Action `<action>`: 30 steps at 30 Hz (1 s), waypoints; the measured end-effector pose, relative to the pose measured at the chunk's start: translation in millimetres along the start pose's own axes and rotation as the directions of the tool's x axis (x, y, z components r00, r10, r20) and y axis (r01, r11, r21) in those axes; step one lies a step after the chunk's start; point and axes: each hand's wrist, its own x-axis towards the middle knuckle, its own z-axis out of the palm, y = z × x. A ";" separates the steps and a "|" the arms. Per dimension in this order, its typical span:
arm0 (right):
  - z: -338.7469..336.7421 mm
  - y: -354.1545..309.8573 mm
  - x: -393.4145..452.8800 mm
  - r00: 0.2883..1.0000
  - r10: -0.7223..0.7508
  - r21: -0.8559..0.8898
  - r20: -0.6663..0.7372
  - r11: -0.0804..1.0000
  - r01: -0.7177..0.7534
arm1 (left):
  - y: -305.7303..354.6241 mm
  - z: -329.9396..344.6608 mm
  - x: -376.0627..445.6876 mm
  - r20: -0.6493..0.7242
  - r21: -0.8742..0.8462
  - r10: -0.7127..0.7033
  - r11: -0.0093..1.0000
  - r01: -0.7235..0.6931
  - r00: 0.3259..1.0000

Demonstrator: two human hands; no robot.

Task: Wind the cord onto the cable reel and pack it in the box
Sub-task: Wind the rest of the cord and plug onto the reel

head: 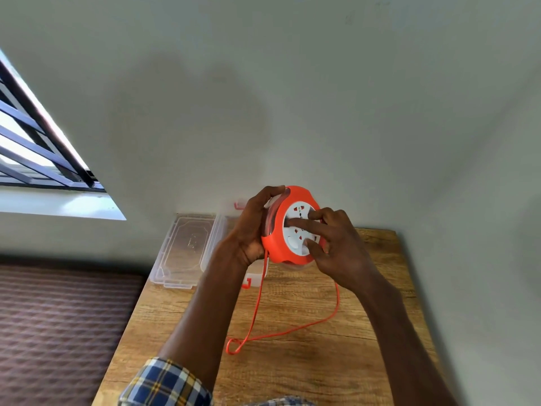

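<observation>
Wooden table [307, 361] against a pale wall, window off to the left. Reel [288, 227] is held up over the table's far end, tilted, socket face toward the camera. Left hand [251, 227] grips its rim from behind, fingers curled over the edge. Right hand [336, 244] has fingertips pressed on the white hub, prob. turning it. Cord [292, 329] trails from the reel's underside, loops loose across the table w/ a small kink near the left sleeve. Clear box [251, 279] sits behind the left wrist, lid [187, 250] just beside it. Risks: the kink could snag at the rim; slack could slip off the table edge & drag.
</observation>
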 end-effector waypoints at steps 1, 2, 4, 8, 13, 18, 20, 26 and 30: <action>0.0 0.1 -0.6 1.000 0.005 -0.018 0.004 1.000 -0.005 | -0.1 0.1 0.0 -0.006 0.001 -0.001 1.000 0.001 1.000; -0.2 -0.1 -1.2 1.000 0.000 -0.027 0.013 1.000 0.000 | -0.3 -0.2 0.2 -0.010 0.001 0.001 1.000 -0.001 1.000; -0.7 -0.2 -0.9 0.999 -0.017 -0.031 0.042 0.999 0.018 | -0.2 -1.5 0.5 -0.015 -0.009 0.008 1.000 -0.008 1.000; 3.7 -3.5 3.9 0.999 0.026 -0.054 -0.029 0.998 -0.028 | -0.1 -0.4 -0.7 -0.008 -0.035 0.018 0.999 -0.018 1.000; 7.5 -7.3 2.1 0.973 0.159 0.017 -0.167 0.987 -0.158 | 1.9 4.0 -0.9 -0.017 0.051 0.058 0.997 -0.057 0.998; 20.2 -23.0 3.7 0.857 0.421 0.291 -0.296 0.895 -0.339 | 1.0 7.8 1.4 -0.003 0.018 0.095 0.995 -0.095 0.995; 23.0 -25.7 6.6 0.839 0.435 0.264 -0.327 0.895 -0.360 | -0.2 9.3 2.4 0.005 -0.011 0.105 0.994 -0.104 0.995; 5.1 -13.7 3.2 0.945 0.150 0.030 -0.292 0.989 -0.148 | 2.6 5.5 1.1 0.037 -0.059 0.079 0.995 -0.077 0.996; 0.3 -5.6 1.2 0.989 0.023 0.048 -0.145 0.999 -0.016 | 3.9 1.9 -0.3 0.043 -0.060 0.069 0.996 -0.066 0.997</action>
